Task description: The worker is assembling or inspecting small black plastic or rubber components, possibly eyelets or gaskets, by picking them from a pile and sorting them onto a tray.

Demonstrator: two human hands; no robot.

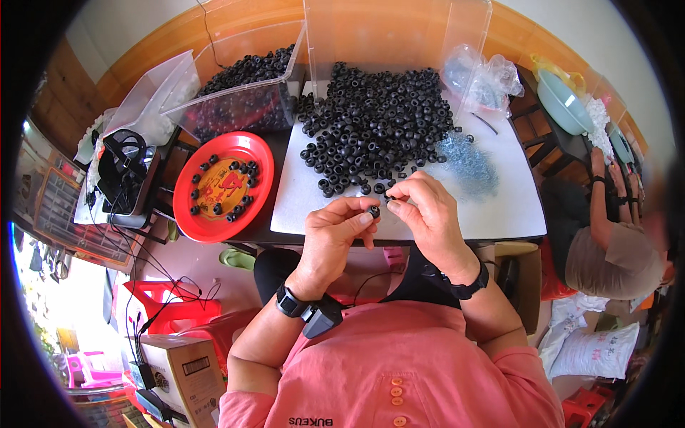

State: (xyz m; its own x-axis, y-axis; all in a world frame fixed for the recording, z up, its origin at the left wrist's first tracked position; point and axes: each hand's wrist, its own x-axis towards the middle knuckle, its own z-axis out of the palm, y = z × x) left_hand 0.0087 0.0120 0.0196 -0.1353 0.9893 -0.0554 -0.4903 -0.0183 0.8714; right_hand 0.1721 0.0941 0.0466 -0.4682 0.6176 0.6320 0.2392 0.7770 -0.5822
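Observation:
My left hand (335, 232) pinches a small round black plastic part (374, 212) with a hole through it, between thumb and fingers. Close by, my right hand (432, 217) has its thumb and forefinger pressed together at a small dark piece, too small to name. Both hands are over the near edge of a white board (296, 210). Beyond them spreads a large heap of similar black parts (378, 114). Pale blue small bits (467, 167) lie scattered right of the heap. Several black parts also lie around the inside of a red round tray (184, 189) at the left.
A clear bin (242, 107) of black parts stands at the back left, and a clear plastic bag (485, 78) at the back right. Cables (153, 267) hang at the left above red stools (164, 303). Another person (617, 250) works at the right near a pale green basin (564, 100).

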